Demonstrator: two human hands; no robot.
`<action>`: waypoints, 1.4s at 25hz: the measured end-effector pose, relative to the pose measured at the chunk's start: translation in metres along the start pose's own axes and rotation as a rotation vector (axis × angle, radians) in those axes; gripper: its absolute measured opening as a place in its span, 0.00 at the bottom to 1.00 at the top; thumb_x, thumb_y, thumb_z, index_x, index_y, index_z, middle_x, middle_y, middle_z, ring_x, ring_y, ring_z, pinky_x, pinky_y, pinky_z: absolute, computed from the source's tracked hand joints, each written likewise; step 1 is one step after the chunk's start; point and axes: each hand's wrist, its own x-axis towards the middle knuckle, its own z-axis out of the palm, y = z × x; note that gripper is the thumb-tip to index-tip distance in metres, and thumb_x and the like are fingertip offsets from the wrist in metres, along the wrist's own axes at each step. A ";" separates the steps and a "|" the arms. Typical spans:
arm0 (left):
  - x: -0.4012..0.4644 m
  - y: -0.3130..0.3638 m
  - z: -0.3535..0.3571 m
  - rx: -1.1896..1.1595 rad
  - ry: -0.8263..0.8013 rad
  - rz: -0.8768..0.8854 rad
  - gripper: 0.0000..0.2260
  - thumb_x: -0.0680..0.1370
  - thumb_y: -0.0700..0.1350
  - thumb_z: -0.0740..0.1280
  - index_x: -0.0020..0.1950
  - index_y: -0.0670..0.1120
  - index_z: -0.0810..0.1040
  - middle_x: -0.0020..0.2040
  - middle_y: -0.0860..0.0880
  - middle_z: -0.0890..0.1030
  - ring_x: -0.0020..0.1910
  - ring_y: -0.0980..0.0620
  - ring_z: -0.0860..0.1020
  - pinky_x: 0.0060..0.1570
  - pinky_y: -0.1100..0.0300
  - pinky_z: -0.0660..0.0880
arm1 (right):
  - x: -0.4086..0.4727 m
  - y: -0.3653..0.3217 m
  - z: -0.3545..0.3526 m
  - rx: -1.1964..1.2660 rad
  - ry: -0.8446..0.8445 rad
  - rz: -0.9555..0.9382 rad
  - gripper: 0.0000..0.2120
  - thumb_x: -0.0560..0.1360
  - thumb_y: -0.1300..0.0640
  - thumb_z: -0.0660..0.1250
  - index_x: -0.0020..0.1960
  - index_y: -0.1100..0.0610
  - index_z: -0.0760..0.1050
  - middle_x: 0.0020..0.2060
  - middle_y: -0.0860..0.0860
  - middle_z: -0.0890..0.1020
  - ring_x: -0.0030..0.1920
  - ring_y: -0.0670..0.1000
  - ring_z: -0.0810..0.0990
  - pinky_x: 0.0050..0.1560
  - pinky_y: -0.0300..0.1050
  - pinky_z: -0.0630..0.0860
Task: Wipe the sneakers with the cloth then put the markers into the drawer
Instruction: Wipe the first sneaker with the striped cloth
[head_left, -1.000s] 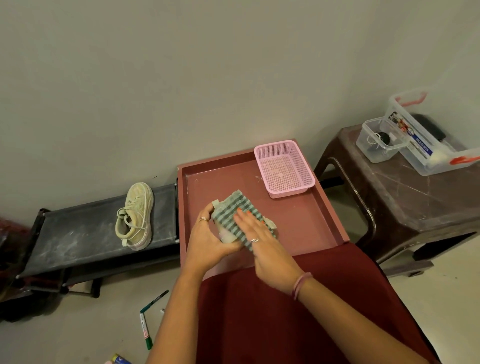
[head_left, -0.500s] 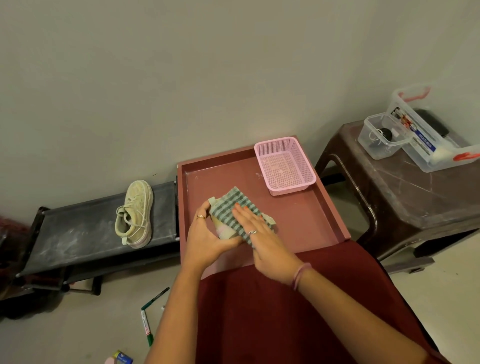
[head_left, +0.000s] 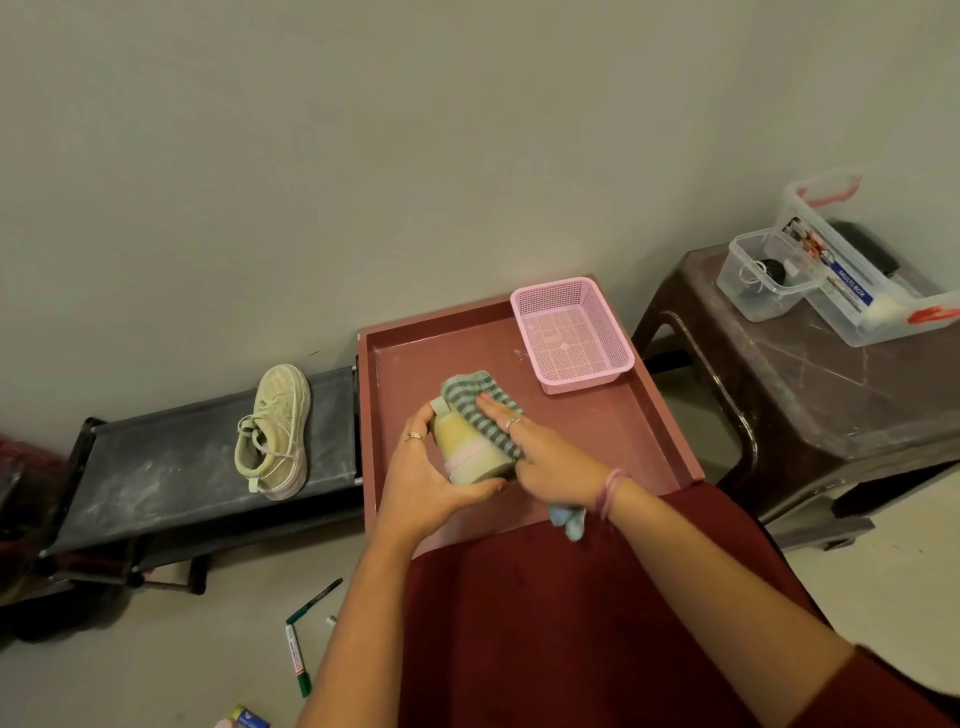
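My left hand (head_left: 431, 478) grips a pale cream sneaker (head_left: 467, 447) over the reddish-brown drawer (head_left: 597, 431). My right hand (head_left: 540, 447) presses a green checked cloth (head_left: 472, 400) flat against the sneaker's upper side; a corner of the cloth hangs below my wrist. A second cream sneaker (head_left: 275, 431) lies on the dark low shelf (head_left: 156, 467) to the left. Green and white markers (head_left: 298, 660) lie on the floor at the lower left, beside another green marker (head_left: 314, 601).
A pink mesh basket (head_left: 571, 332) sits in the drawer's far right corner. A brown plastic stool (head_left: 810, 395) at right carries clear plastic boxes (head_left: 857, 270). A small blue and yellow object (head_left: 249, 719) lies at the bottom edge. My dark red clothing covers the drawer's near side.
My right hand slid the cloth toward me along the sneaker, uncovering more of its side. My left hand kept its hold on the shoe.
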 end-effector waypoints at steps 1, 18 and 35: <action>0.000 0.000 0.001 0.003 0.001 0.001 0.46 0.56 0.49 0.83 0.69 0.55 0.63 0.64 0.58 0.70 0.59 0.65 0.70 0.53 0.78 0.63 | 0.006 0.001 -0.010 0.031 -0.019 0.051 0.36 0.73 0.74 0.55 0.77 0.57 0.49 0.76 0.52 0.54 0.76 0.48 0.52 0.68 0.29 0.48; 0.001 -0.015 -0.009 -0.038 -0.029 -0.007 0.46 0.55 0.55 0.81 0.69 0.56 0.63 0.65 0.58 0.71 0.63 0.69 0.69 0.63 0.66 0.66 | -0.012 -0.007 0.035 -0.155 0.014 -0.148 0.40 0.71 0.75 0.53 0.77 0.55 0.42 0.76 0.45 0.42 0.75 0.43 0.37 0.74 0.41 0.38; -0.005 -0.044 0.006 -0.033 0.028 0.010 0.47 0.55 0.57 0.81 0.68 0.56 0.62 0.66 0.53 0.71 0.67 0.56 0.70 0.68 0.49 0.68 | -0.017 -0.001 0.049 -0.022 0.064 -0.030 0.39 0.71 0.75 0.52 0.77 0.56 0.43 0.77 0.47 0.43 0.76 0.44 0.39 0.77 0.46 0.41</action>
